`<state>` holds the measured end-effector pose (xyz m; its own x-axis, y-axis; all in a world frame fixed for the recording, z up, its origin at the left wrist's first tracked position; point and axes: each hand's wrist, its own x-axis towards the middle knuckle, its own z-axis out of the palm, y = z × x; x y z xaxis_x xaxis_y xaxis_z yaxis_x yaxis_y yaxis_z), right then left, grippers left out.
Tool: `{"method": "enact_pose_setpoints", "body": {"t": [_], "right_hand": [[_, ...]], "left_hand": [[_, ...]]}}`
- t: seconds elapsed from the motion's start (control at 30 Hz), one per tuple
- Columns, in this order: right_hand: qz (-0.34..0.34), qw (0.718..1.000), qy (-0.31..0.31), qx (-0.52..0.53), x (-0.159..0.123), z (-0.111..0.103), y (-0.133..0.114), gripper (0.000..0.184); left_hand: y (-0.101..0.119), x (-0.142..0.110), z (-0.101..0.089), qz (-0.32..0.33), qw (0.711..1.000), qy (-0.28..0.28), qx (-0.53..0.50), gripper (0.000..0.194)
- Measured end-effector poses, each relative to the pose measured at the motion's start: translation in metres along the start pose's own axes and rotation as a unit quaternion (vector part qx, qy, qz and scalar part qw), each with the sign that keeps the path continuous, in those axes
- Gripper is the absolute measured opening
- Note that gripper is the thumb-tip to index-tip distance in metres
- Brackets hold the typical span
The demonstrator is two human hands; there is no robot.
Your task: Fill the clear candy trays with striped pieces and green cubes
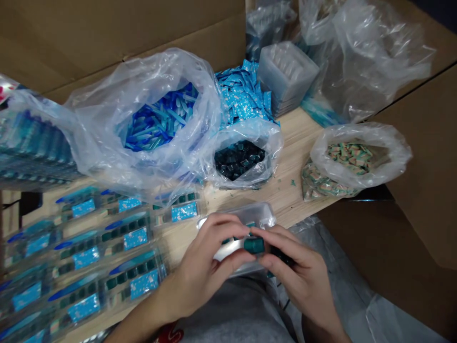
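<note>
Both hands (pixel 210 257) (pixel 296 271) on a clear plastic tray (pixel 262 215), fingers (pixel 250 261) pinching a dark green piece (pixel 254 245).

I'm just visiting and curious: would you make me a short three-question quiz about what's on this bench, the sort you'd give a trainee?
1. True or false: both hands, the left hand and the right hand, are on the clear plastic tray.
2. Which bag holds the blue sticks?
A. the large bag at the left
B. the small bag in the middle
C. the bag at the right
3. Fill in: the fingers pinch a small dark ____ block.

Key
1. True.
2. A; the small bag holds dark teal blocks, the right one greenish and tan pieces.
3. Teal.
</note>
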<state>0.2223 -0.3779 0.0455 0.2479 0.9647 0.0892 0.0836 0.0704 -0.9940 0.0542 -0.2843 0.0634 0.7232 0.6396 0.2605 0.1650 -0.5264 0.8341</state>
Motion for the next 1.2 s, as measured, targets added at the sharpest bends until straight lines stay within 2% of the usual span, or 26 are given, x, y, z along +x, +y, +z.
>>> {"method": "enact_pose_setpoints", "body": {"t": [0.13, 0.3, 0.4, 0.6, 0.67, 0.83, 0.97, 1.03, 1.13, 1.2], "right_hand": [[-0.013, 0.999, -0.026, -0.014, 0.002, 0.001, -0.001, 0.034], [-0.055, 0.994, 0.022, -0.087, -0.004, 0.004, -0.003, 0.037], [-0.060, 0.993, 0.009, -0.101, -0.008, 0.003, -0.003, 0.035], [-0.021, 0.999, 0.004, -0.049, -0.009, 0.003, 0.001, 0.035], [-0.010, 1.000, 0.007, -0.029, -0.010, 0.004, 0.002, 0.038], [0.002, 1.000, 0.015, -0.018, -0.006, 0.010, 0.002, 0.037], [0.015, 1.000, -0.010, -0.011, -0.007, 0.009, 0.001, 0.033], [0.014, 0.999, -0.002, -0.030, -0.010, 0.002, 0.002, 0.035], [-0.005, 0.990, 0.032, -0.134, -0.011, -0.017, 0.007, 0.038], [-0.018, 0.978, 0.008, -0.208, -0.006, -0.029, 0.010, 0.037]], "left_hand": [[0.000, 0.002, -0.002, 0.008, 0.998, -0.029, 0.047, 0.015], [0.004, -0.004, -0.004, 0.021, 0.995, -0.045, 0.085, 0.020], [0.004, -0.008, -0.002, 0.030, 0.996, -0.055, 0.065, 0.023], [0.002, -0.005, 0.006, 0.037, 0.999, 0.011, -0.023, 0.020], [0.000, -0.004, 0.006, 0.044, 0.999, 0.017, -0.018, 0.019], [-0.005, -0.008, 0.002, 0.119, 0.987, 0.002, 0.110, 0.023], [-0.005, -0.008, 0.003, 0.182, 0.972, -0.022, 0.145, 0.028], [-0.006, -0.007, 0.003, 0.177, 0.975, -0.004, 0.137, 0.021], [-0.011, -0.007, -0.004, 0.116, 0.983, 0.037, 0.135, 0.015], [-0.016, -0.012, -0.012, 0.069, 0.986, 0.048, 0.147, 0.020]]}}
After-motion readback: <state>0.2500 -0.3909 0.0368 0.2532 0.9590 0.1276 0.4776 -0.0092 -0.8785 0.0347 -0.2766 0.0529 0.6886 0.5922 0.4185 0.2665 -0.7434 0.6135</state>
